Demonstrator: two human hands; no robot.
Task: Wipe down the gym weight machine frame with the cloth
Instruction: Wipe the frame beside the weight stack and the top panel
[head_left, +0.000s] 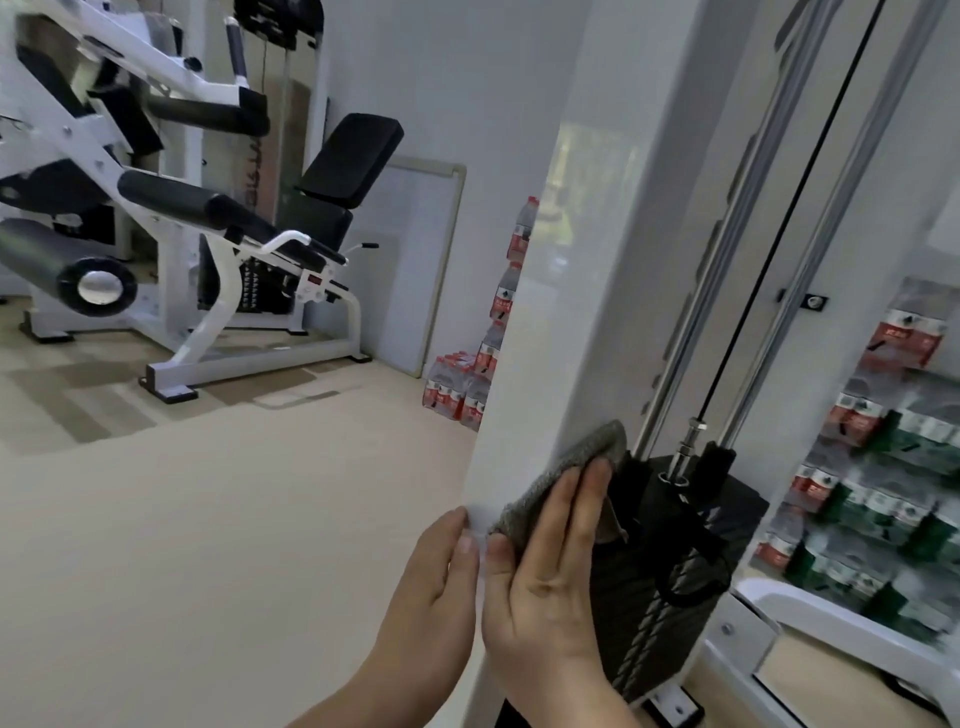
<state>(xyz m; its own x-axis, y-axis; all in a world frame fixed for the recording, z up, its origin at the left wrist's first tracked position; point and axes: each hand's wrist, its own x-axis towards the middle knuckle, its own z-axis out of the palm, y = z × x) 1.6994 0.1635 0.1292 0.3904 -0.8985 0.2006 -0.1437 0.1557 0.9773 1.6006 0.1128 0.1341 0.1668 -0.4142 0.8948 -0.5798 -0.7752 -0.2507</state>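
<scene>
A wide white upright of the weight machine frame (561, 291) rises through the middle of the view. My right hand (550, 577) lies flat on a grey cloth (576, 467) and presses it against the upright's lower part. Beside it, my left hand (441, 577) rests on the left edge of the same upright, fingers together, with nothing in it. To the right of the cloth stands the black weight stack (670, 566) with chrome guide rods (727, 249) and a black cable (789, 208) running up from it.
A white leg machine with black pads (228, 234) stands at the back left on the beige floor (234, 519). Shrink-wrapped packs of water bottles are stacked behind the upright (457, 389) and at the right (883, 467). A framed panel (421, 265) leans on the wall.
</scene>
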